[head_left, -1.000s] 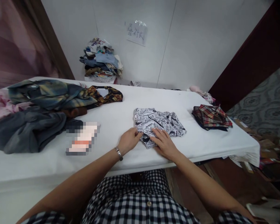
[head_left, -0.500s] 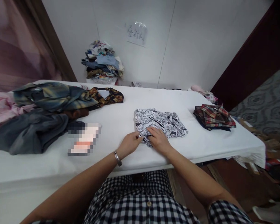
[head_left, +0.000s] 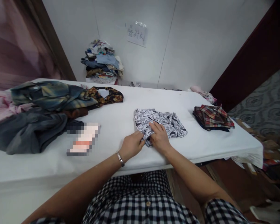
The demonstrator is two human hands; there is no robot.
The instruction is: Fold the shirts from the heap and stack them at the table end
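A folded shirt (head_left: 175, 123), white with black newspaper-style lettering, lies flat in front of me on the white-covered table. At its near left corner my left hand (head_left: 132, 144) is closed, pinching a bit of the bunched fabric between thumb and fingers. Beside it, my right hand (head_left: 160, 138) rests on the shirt's near part with fingers stretched out over the cloth. Part of the near edge is hidden beneath my hands, and a small crumpled piece of the fabric pokes out between them.
On the right sits a stack of folded plaid shirts (head_left: 214, 116). Loose clothes, including a dark grey garment (head_left: 30, 130), heap up on the left. A pixelated flat object (head_left: 84, 140) lies nearer. Behind the white table (head_left: 116, 124) rises a clothes pile (head_left: 104, 62); a handwritten sign (head_left: 137, 35) hangs on the wall.
My left hand has shifted slightly right and stays on the shirt's near left corner. The fingers of my right hand have slid a little farther up the cloth.
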